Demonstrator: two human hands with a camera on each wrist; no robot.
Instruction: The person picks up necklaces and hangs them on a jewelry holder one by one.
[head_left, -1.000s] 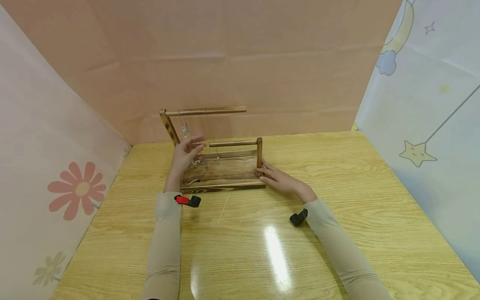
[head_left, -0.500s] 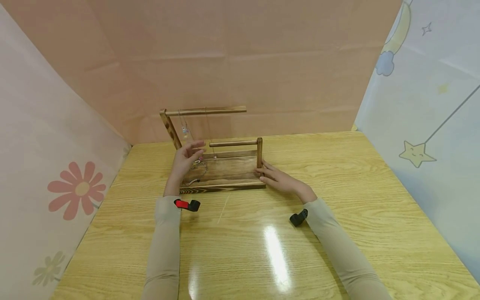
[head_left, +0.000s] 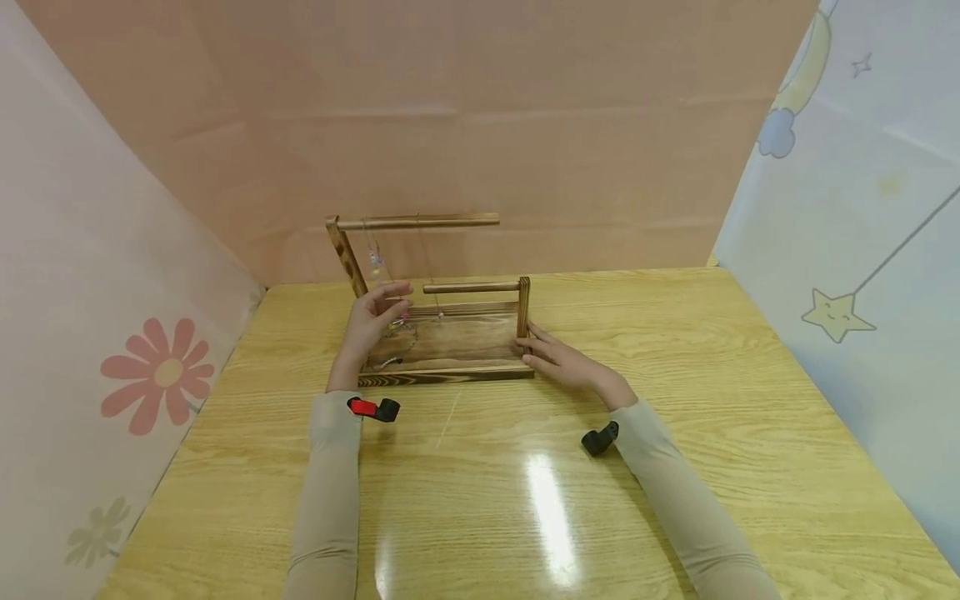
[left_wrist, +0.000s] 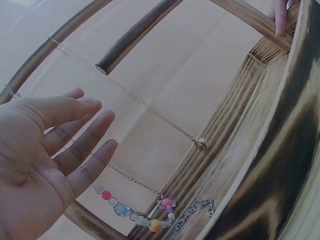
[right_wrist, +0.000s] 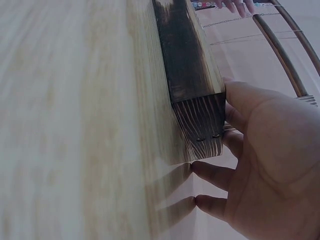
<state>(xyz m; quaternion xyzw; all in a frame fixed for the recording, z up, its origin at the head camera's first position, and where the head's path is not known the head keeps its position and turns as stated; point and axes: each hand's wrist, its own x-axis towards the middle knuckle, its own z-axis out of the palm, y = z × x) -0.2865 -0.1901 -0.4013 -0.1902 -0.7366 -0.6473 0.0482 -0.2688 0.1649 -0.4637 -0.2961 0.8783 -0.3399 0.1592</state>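
Observation:
A wooden jewelry stand (head_left: pixel 446 377) has a tray base and two horizontal bars. My left hand (head_left: pixel 367 325) hovers over its left end, fingers loosely bent and holding nothing in the left wrist view. Just beyond those fingers hangs a colorful beaded necklace (left_wrist: pixel 122 210) on a chain. A thin chain necklace (left_wrist: pixel 145 105) with a small pendant drapes from the upper bar (head_left: pixel 420 222). At the stand's right end, my right hand (head_left: pixel 566 362) grips the corner by the short post (head_left: pixel 523 308). Its thumb lies against the tray's edge, with other fingers around the end in the right wrist view.
A bracelet-like chain (left_wrist: pixel 197 207) lies in the tray. The lower bar (head_left: pixel 472 287) juts left from the short post. The stand rests on a wood-grain table (head_left: pixel 465 500), with a peach backdrop (head_left: pixel 480 125) behind and printed panels at both sides.
My left hand has dropped slightly, its fingers and thumb lower beside the hanging beads. The thin necklace's pendant has swayed a little. My right hand keeps its place on the stand.

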